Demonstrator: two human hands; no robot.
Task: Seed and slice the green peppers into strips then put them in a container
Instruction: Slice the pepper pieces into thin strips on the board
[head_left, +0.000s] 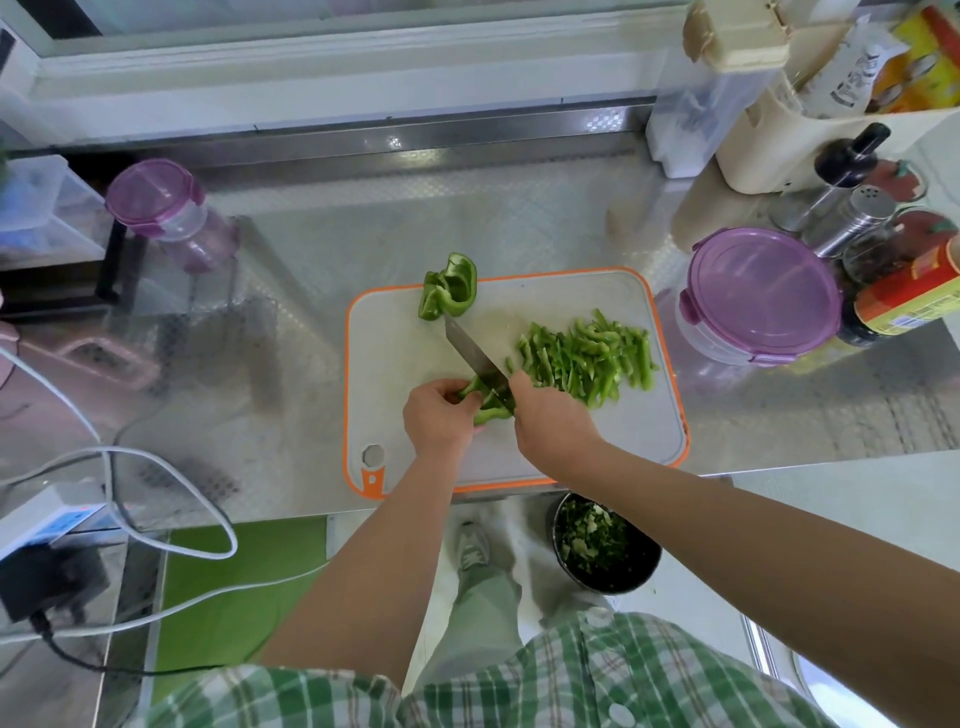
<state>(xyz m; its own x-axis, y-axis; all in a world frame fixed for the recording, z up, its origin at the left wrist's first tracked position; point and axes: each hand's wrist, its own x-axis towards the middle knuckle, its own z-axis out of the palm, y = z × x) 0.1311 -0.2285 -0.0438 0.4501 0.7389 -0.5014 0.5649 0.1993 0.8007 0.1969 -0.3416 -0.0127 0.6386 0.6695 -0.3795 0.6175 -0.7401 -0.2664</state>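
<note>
A white cutting board (613, 447) with an orange rim lies on the steel counter. My left hand (438, 415) grips a green pepper piece (488, 408) near the board's front. My right hand (550, 421) grips a knife (475, 358) whose blade rests across that piece, tip pointing away. A heap of cut pepper strips (587, 358) lies on the right half of the board. Another uncut pepper piece (448, 287) sits at the board's far left edge. A clear container with a purple lid (761, 296) stands just right of the board, lid on.
A second purple-lidded container (161, 208) stands at the far left. Bottles, a shaker and jars (878, 218) crowd the right rear. White cables (119, 488) and a power strip lie at the left. A dark bin with green scraps (605, 543) sits on the floor below the counter edge.
</note>
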